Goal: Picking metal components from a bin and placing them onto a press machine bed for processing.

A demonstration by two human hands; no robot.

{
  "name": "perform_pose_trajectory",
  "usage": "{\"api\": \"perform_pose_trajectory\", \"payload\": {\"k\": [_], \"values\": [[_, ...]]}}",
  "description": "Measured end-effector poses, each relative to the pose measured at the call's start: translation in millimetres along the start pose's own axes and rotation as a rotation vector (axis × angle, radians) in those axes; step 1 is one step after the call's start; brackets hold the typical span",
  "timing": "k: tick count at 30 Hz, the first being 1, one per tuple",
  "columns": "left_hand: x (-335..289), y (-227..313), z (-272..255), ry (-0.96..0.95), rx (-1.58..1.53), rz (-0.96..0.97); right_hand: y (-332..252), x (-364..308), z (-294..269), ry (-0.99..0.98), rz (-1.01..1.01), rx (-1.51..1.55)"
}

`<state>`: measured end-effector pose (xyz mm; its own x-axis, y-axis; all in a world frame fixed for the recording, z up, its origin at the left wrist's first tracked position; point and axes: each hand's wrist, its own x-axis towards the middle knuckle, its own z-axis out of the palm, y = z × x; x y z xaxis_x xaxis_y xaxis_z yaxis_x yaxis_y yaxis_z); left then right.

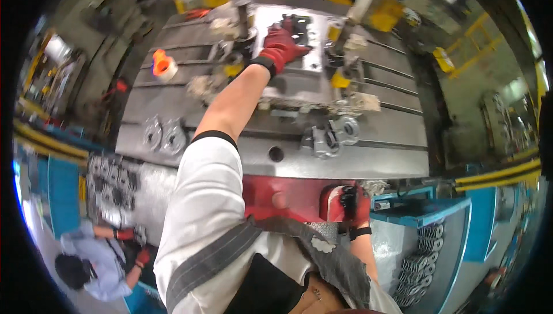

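Observation:
My left hand point(280, 48), in a red glove, reaches far over the machine table to a bright metal plate point(271, 17). Its fingers and thumb are spread beside a dark metal part point(302, 28) on that plate; whether they press on it I cannot make out. Low on the right, my right hand point(362, 205), also red-gloved, is against a red box point(334, 203) with a black piece on its face. The fingers there are mostly hidden. Nearer on the table lie grey ring-shaped castings, one pair point(331, 137) to the right and another pair point(164, 135) to the left.
Clamps with yellow pieces point(341, 79) flank the plate. An orange-and-white container point(165, 66) stands on the slotted table point(230, 155) at left. More castings fill a blue-edged rack point(423, 262) at lower right. A co-worker point(98, 262) handles parts at lower left.

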<state>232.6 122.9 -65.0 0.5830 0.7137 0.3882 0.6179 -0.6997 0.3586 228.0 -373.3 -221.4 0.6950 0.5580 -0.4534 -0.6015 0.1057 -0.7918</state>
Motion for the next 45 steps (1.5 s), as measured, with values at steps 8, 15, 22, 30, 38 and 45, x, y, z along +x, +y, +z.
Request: {"api": "perform_pose_trajectory", "payload": {"k": [8, 15, 22, 30, 38, 45], "values": [[-174, -89, -140, -0.023, -0.12, 0.215, 9, 1, -26, 0.038, -0.13, -0.202], [-282, -241, -132, -0.181, 0.237, -0.328, -2, 2, -15, 0.028, -0.073, -0.301], [-318, -290, -93, -0.206, 0.443, -0.4, 11, 4, -17, 0.111, -0.366, -0.497], [-352, -219, -87, -0.093, 0.249, -0.131, 16, 20, -27, 0.129, -0.269, -0.548], [-382, -169, -58, -0.149, 0.065, 0.05, -77, 77, 100, 0.176, -0.664, -1.933], [-377, -159, -69, -0.219, 0.089, 0.053, -88, 125, 99, 0.128, -0.639, -2.142]]}}
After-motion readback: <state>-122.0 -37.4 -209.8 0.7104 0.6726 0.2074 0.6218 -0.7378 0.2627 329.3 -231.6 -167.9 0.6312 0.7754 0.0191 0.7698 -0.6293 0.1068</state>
